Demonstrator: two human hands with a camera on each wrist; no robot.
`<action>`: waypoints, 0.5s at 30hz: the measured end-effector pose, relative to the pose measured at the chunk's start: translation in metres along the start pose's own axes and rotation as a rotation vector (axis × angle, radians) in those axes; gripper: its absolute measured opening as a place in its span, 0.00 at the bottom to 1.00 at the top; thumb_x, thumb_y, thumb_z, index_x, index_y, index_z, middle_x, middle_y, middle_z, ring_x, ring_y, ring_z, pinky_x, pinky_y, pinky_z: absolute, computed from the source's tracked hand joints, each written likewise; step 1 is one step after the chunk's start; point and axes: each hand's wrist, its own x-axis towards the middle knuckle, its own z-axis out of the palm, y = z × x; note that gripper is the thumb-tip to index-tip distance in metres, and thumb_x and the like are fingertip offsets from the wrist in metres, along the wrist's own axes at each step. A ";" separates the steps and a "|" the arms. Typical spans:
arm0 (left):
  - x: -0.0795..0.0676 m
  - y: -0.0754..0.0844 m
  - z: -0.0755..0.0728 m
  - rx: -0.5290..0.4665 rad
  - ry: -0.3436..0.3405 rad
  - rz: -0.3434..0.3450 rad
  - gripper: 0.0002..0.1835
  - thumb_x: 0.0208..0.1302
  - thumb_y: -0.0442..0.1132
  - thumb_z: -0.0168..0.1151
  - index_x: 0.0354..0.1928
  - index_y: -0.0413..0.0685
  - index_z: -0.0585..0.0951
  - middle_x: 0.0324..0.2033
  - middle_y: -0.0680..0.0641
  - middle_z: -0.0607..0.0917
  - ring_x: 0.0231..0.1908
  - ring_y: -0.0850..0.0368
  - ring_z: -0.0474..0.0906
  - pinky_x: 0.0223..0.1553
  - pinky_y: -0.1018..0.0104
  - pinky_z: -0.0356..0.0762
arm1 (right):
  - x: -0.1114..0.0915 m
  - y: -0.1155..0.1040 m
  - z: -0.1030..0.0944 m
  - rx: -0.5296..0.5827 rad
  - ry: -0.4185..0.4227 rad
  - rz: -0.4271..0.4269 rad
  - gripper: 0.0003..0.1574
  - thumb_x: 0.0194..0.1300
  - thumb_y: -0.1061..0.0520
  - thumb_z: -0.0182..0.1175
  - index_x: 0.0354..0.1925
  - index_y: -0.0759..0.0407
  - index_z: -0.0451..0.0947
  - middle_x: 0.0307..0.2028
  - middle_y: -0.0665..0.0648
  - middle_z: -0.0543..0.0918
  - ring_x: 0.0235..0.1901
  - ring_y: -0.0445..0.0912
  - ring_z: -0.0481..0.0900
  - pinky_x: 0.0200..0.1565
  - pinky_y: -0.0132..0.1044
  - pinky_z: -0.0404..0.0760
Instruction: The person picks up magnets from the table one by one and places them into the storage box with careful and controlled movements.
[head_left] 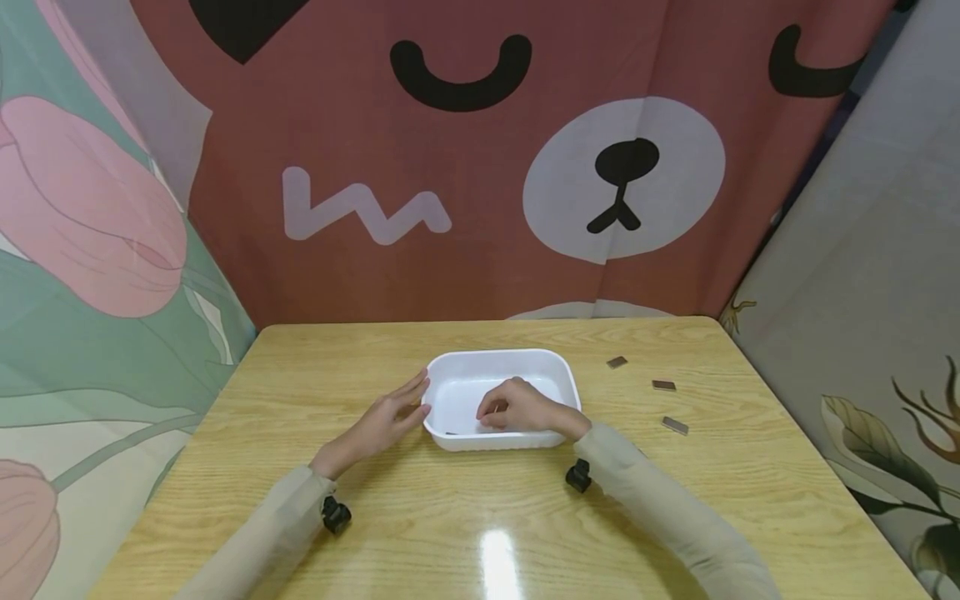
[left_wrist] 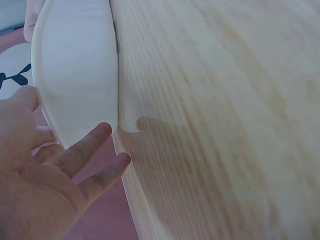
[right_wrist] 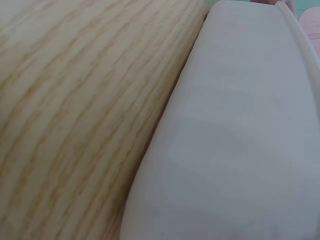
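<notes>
A white plastic tub (head_left: pixel 457 359) sits on the wooden table. My left hand (head_left: pixel 386 423) rests its spread, fairly straight fingers against the tub's left side; in the left wrist view, the fingertips (left_wrist: pixel 102 131) touch its outer wall. Over the tub's front rim reaches my right hand (head_left: pixel 517 406), its fingers bent down inside, close over the bottom. I cannot tell whether they pinch anything. A sliver of something dark (head_left: pixel 451 433) shows just behind the front rim, left of that hand. In the right wrist view the tub wall (right_wrist: pixel 235 125) fills much of the picture and hides the fingers.
To the right of the tub lie three small brown rectangular pieces: one near the back (head_left: pixel 617 362), one in the middle (head_left: pixel 663 386) and one closer to the front (head_left: pixel 675 426). Printed curtains (head_left: pixel 480 283) hang behind the table (head_left: pixel 360 350) and at both sides.
</notes>
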 end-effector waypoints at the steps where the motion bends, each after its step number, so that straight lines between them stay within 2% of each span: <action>1: 0.000 0.000 0.000 0.002 0.000 -0.001 0.33 0.76 0.47 0.53 0.73 0.35 0.60 0.75 0.44 0.51 0.57 0.48 0.77 0.59 0.63 0.75 | 0.000 -0.001 0.000 0.002 0.001 -0.004 0.04 0.66 0.63 0.66 0.36 0.62 0.87 0.26 0.55 0.87 0.26 0.36 0.81 0.33 0.28 0.81; 7: 0.000 0.000 0.000 0.014 0.007 0.012 0.32 0.76 0.47 0.53 0.73 0.35 0.60 0.75 0.44 0.51 0.58 0.48 0.77 0.61 0.62 0.73 | -0.002 -0.003 -0.001 -0.008 0.007 -0.033 0.04 0.66 0.63 0.66 0.36 0.62 0.87 0.27 0.52 0.87 0.27 0.35 0.81 0.34 0.29 0.81; 15: 0.000 -0.002 0.000 0.016 0.005 0.010 0.32 0.76 0.48 0.53 0.73 0.36 0.60 0.75 0.45 0.52 0.59 0.48 0.76 0.61 0.62 0.72 | -0.003 0.003 -0.001 -0.013 0.006 -0.021 0.04 0.66 0.62 0.66 0.36 0.60 0.88 0.29 0.49 0.87 0.29 0.36 0.82 0.34 0.30 0.82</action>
